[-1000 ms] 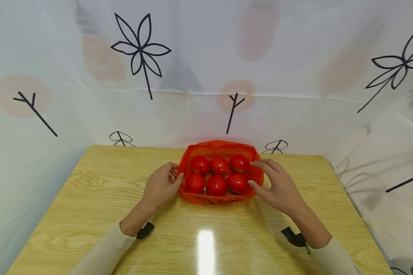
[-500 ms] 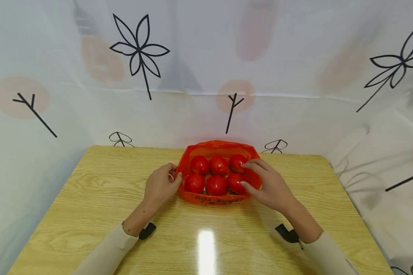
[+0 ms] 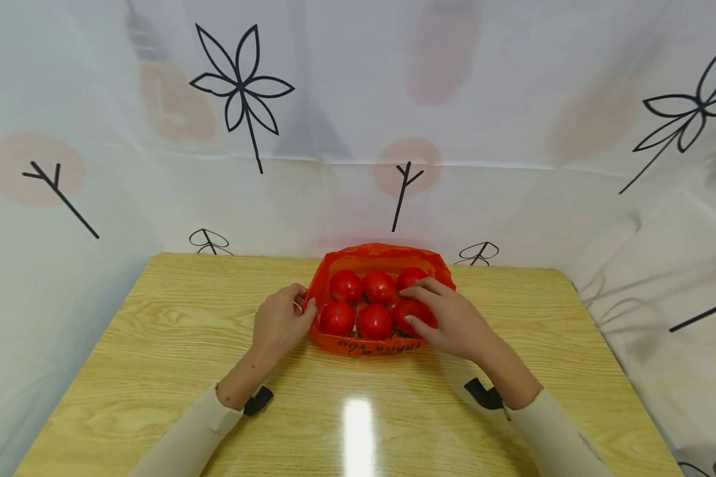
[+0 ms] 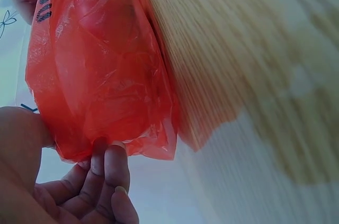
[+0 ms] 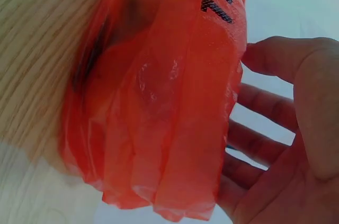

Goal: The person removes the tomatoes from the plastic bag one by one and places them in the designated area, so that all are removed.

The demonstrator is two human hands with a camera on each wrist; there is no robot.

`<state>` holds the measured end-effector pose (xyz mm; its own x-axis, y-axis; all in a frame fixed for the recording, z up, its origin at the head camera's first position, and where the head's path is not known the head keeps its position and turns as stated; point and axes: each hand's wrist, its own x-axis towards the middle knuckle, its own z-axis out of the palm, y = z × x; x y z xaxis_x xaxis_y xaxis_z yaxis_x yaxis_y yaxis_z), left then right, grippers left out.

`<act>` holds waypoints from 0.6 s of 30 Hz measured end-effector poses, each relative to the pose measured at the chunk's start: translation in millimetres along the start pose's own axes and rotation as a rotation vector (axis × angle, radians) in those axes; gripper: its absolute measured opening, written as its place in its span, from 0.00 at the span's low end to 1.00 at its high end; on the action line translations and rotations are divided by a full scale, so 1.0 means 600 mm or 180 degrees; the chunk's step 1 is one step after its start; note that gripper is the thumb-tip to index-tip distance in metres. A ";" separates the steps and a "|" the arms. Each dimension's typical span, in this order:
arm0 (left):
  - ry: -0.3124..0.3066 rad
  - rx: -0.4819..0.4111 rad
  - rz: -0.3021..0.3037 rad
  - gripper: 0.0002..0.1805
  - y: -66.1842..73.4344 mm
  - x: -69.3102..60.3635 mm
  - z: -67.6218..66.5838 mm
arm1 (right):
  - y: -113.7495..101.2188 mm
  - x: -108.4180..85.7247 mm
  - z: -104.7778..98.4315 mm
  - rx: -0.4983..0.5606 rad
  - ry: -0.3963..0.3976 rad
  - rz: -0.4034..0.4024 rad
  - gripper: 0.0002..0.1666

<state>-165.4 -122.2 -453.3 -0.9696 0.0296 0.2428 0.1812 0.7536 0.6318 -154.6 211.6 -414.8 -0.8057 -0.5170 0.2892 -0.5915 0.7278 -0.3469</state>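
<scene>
A red plastic bag with dark lettering lies open-mouthed on the table. Inside sit several shiny red round fruits, in two rows; whether they are apples or tomatoes I cannot tell. My left hand pinches the bag's left rim between thumb and fingers; the left wrist view also shows this grip on the bag. My right hand reaches over the bag's right rim, fingers spread and bent slightly around the near right fruit. From the right wrist, the bag's side hides the fruit and fingertips.
The bag stands near the back of a wooden table. A white cloth printed with plant drawings hangs behind and beside the table. A bright light reflection lies on the tabletop in front.
My right hand has moved left from the bag's right rim, in over the right-hand fruits. The left hand has kept its pinch on the left rim.
</scene>
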 end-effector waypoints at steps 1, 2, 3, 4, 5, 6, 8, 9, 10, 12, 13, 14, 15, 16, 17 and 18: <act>-0.0001 0.0003 -0.0003 0.08 0.000 0.000 0.000 | 0.000 0.002 0.002 -0.0012 -0.0031 0.0010 0.23; -0.0003 0.0007 -0.0005 0.08 0.000 0.000 0.000 | 0.000 0.003 0.003 -0.0027 -0.0069 0.0022 0.23; -0.0001 0.0011 -0.0007 0.08 0.000 0.000 0.000 | 0.000 0.005 0.004 -0.0050 -0.0109 0.0036 0.23; -0.0001 0.0016 -0.0010 0.08 0.001 0.000 0.000 | 0.000 0.007 0.006 -0.0079 -0.0157 0.0049 0.23; 0.0000 0.0020 -0.0016 0.08 0.001 -0.001 -0.001 | 0.000 0.008 0.008 -0.0111 -0.0200 0.0066 0.23; 0.0002 0.0023 -0.0021 0.08 0.001 -0.001 -0.001 | 0.000 0.010 0.009 -0.0141 -0.0239 0.0080 0.23; 0.0009 0.0026 -0.0024 0.08 0.003 -0.002 -0.001 | -0.001 0.012 0.011 -0.0204 -0.0304 0.0113 0.24; 0.0012 0.0024 -0.0025 0.08 0.003 -0.002 -0.001 | -0.001 0.013 0.012 -0.0240 -0.0324 0.0127 0.24; 0.0011 0.0023 -0.0026 0.09 0.004 -0.002 -0.001 | -0.002 0.014 0.013 -0.0277 -0.0340 0.0135 0.24; 0.0002 0.0017 -0.0027 0.09 0.005 -0.003 -0.001 | -0.003 0.016 0.014 -0.0333 -0.0359 0.0149 0.25; -0.0005 0.0017 -0.0028 0.09 0.006 -0.003 0.000 | -0.004 0.016 0.014 -0.0362 -0.0368 0.0153 0.25; -0.0013 0.0017 -0.0032 0.09 0.006 -0.004 0.000 | -0.006 0.017 0.014 -0.0385 -0.0379 0.0155 0.26; -0.0021 0.0018 -0.0035 0.09 0.007 -0.004 0.000 | -0.007 0.018 0.015 -0.0409 -0.0392 0.0162 0.26; -0.0025 0.0020 -0.0037 0.10 0.007 -0.004 0.000 | -0.008 0.019 0.015 -0.0430 -0.0409 0.0171 0.26; -0.0028 0.0019 -0.0042 0.10 0.007 -0.004 0.000 | -0.009 0.021 0.015 -0.0444 -0.0430 0.0186 0.27; -0.0026 0.0020 -0.0045 0.09 0.007 -0.005 0.001 | -0.010 0.022 0.015 -0.0459 -0.0457 0.0206 0.27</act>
<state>-161.9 -118.7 -451.4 -0.9734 0.0242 0.2278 0.1664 0.7582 0.6305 -161.9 196.3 -416.9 -0.8442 -0.5184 0.1366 -0.5361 0.8133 -0.2264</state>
